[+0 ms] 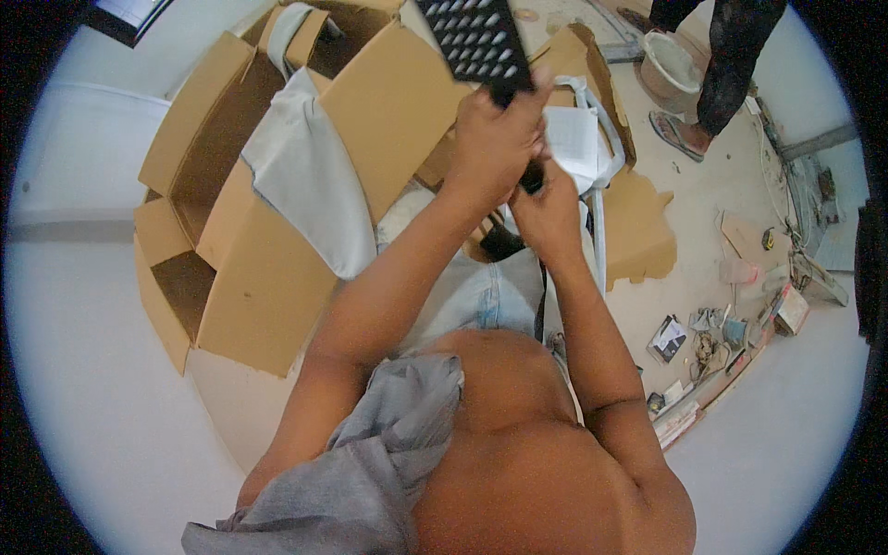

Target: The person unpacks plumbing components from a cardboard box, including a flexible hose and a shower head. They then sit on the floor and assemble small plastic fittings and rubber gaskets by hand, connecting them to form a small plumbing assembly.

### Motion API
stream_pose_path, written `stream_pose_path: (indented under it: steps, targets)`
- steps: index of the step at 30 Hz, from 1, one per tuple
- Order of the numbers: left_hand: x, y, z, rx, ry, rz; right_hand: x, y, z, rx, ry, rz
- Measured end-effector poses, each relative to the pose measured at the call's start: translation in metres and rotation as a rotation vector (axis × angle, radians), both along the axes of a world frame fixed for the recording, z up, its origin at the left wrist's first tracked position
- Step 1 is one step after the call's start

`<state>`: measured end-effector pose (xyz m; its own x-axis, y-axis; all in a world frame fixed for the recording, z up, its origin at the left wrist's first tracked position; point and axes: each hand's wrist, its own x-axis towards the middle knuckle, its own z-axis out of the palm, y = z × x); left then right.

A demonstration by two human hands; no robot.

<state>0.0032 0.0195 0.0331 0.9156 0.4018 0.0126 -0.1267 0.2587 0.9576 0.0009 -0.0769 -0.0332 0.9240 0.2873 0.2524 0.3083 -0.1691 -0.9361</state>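
A black, flat, rectangular head with rows of pale raised marks point(474, 39) is held up at the top of the view. Its exact kind is not clear. A narrow black handle runs down from it. My left hand point(495, 143) is closed round the handle just under the head. Lower down, the fingers of my right hand point(552, 205) close on the dark lower end of the same handle. Between the hands only a short dark bit shows. Behind them lie a white sheet or booklet point(572, 146) and cardboard.
Large open cardboard boxes point(268, 277) stand at left, with a pale grey cloth point(303, 176) draped over. Torn cardboard point(638, 227) lies on the floor at right. Another person's sandalled foot point(683, 136) is near a white bucket point(671, 65). Assorted small items point(708, 342) line the right wall.
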Motion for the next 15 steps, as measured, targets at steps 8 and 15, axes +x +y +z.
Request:
stream_pose_path:
  steps: [8,15]
  targets:
    - [0.011,0.011,0.039,-0.077,-0.103,-0.482,0.019,-0.013,0.029,0.095,0.294,0.278]
    - [0.016,0.044,-0.024,0.011,-0.243,-0.300,0.018,-0.043,0.057,0.264,0.429,0.148]
